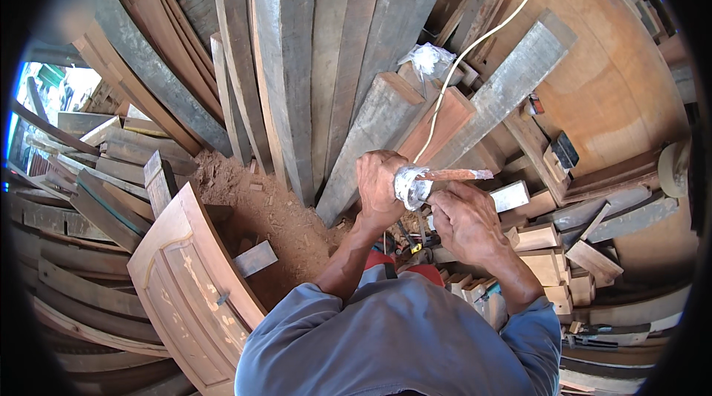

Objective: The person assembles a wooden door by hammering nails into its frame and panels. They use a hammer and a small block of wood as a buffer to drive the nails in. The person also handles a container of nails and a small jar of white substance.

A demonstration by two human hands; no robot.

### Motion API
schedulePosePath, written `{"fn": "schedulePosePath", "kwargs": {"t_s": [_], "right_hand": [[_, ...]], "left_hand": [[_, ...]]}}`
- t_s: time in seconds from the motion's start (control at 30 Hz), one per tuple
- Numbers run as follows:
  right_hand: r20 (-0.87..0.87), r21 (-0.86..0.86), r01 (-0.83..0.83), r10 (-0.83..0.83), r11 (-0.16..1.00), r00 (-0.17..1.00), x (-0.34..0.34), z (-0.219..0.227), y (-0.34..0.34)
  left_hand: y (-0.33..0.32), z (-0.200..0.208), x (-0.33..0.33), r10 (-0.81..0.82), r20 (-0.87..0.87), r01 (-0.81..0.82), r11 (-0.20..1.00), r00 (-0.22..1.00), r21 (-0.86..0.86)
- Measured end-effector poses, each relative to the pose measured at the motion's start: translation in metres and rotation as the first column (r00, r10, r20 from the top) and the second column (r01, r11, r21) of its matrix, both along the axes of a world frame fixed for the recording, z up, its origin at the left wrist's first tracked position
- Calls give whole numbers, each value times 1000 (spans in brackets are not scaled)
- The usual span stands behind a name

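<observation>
My left hand (378, 182) is wrapped round a small round thing smeared white and silvery (409, 187), perhaps a can or a wrapped pot; its inside is hard to make out. Across its top runs a thin reddish-brown stick (454, 174) with whitish smears at its right end. Just below the stick, my right hand (469, 224) is closed, its curled fingers close against the round thing. What those fingers grip is hidden. Both hands are raised in front of my body.
Tall planks (285, 62) lean ahead. A carved wooden panel (189, 285) stands at left, by sawdust-covered ground (285, 236). A pale cord (443, 84) hangs past a thick beam (512, 81). Cut blocks (540, 266) are piled at right, with a large plywood sheet (615, 62) behind.
</observation>
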State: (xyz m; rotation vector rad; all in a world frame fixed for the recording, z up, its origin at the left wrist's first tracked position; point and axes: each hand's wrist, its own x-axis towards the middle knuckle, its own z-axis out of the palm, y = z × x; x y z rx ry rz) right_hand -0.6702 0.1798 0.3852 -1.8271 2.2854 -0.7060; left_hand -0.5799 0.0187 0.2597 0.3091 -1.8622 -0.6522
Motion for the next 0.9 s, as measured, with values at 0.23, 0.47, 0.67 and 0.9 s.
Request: {"fn": "schedulePosePath", "kwargs": {"t_s": [0.23, 0.47, 0.67, 0.9], "right_hand": [[301, -104, 45, -11, 994, 954, -6, -12, 4], [-36, -79, 114, -117, 990, 992, -1, -4, 1], [-70, -6, 13, -14, 1000, 997, -6, -12, 2], [27, -137, 99, -96, 986, 995, -6, 1, 0]], "left_hand": [[3, 2, -3, -50, -28, 50, 999, 998, -19], [2, 4, -9, -22, -41, 20, 999, 999, -49], [1, 7, -10, -94, 4, 94, 992, 996, -83], [6, 4, -11, -70, -35, 69, 997, 997, -22]]}}
